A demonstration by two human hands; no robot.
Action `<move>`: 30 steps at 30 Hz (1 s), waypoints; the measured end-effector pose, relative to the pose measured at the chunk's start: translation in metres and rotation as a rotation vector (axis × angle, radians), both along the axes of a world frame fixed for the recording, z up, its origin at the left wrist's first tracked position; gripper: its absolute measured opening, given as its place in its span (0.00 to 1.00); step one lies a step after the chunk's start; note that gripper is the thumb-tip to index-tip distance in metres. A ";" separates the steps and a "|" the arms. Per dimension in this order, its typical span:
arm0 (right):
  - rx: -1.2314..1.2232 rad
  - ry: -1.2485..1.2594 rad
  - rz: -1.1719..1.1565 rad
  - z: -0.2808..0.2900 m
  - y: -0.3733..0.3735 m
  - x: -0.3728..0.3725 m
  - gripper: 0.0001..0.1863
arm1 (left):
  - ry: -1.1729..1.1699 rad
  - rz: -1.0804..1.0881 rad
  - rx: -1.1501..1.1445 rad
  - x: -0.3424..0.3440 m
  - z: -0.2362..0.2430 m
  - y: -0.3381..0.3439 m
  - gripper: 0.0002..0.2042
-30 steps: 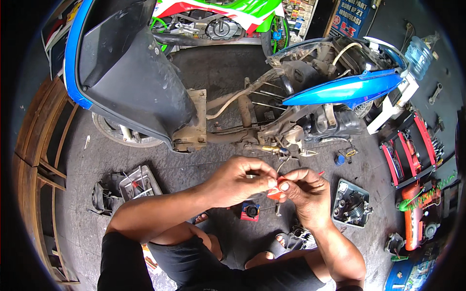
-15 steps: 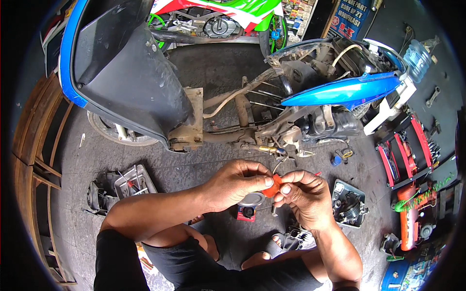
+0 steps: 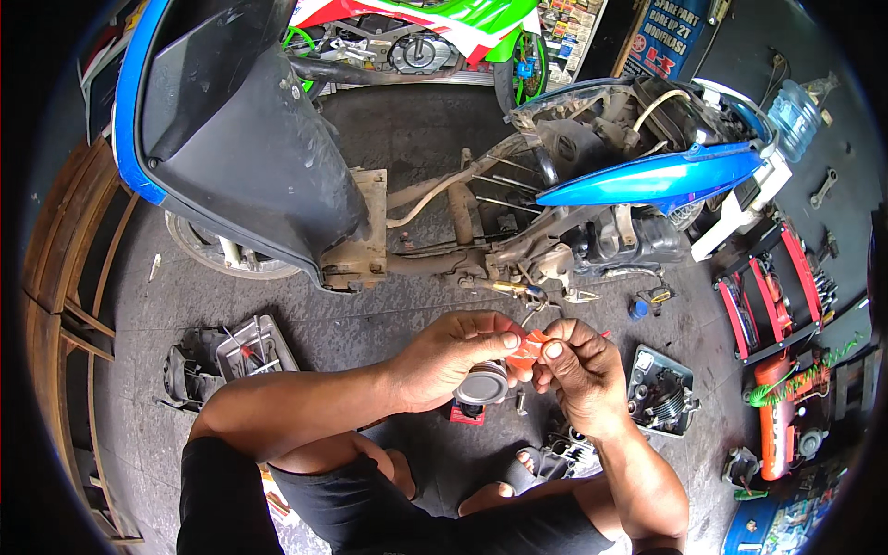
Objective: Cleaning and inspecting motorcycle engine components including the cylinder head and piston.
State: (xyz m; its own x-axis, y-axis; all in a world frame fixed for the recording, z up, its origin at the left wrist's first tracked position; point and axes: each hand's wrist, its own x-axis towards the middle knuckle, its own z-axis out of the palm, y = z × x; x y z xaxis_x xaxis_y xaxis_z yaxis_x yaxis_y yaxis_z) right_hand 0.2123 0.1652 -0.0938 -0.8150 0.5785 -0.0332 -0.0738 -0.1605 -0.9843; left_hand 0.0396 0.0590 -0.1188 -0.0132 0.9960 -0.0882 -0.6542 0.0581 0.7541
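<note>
Between both hands is a small orange-red packet (image 3: 528, 350), creased where the fingers pinch it. My left hand (image 3: 439, 361) has its thumb and forefinger closed on the packet's left side. A grey metal piston (image 3: 480, 385) with a round flat crown sits beneath that hand, apparently kept in its lower fingers, which are mostly hidden. With thumb and fingertips, my right hand (image 3: 585, 375) grips the packet's right side. Just below the hands shows a small metal cylinder (image 3: 523, 401); what supports it is unclear. Lower still, a small red box (image 3: 468, 413) lies on the floor.
A partly stripped blue scooter (image 3: 657, 176) stands ahead. Metal trays of parts lie left (image 3: 289, 346) and right (image 3: 689, 381). Engine parts (image 3: 569, 455) sit near my foot. At right are a red tool rack (image 3: 768, 296) and an orange tank (image 3: 773, 425); wooden slats (image 3: 60, 277) line the left.
The packet has turned and now shows a flatter, creased face. More of the piston's crown is visible below my left hand. Both hands stay in nearly the same place.
</note>
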 end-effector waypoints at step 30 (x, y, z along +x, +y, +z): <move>0.803 0.477 -0.055 0.101 -0.042 0.060 0.17 | 0.132 0.251 -0.065 -0.002 -0.003 0.007 0.07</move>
State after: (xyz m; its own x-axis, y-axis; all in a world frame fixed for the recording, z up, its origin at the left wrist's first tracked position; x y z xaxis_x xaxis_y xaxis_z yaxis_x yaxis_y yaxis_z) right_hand 0.2724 0.1229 0.0069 -0.6109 0.3211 0.7237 -0.4856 0.5700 -0.6628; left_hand 0.0380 0.0664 -0.1218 -0.2743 0.9524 -0.1329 -0.5508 -0.0423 0.8336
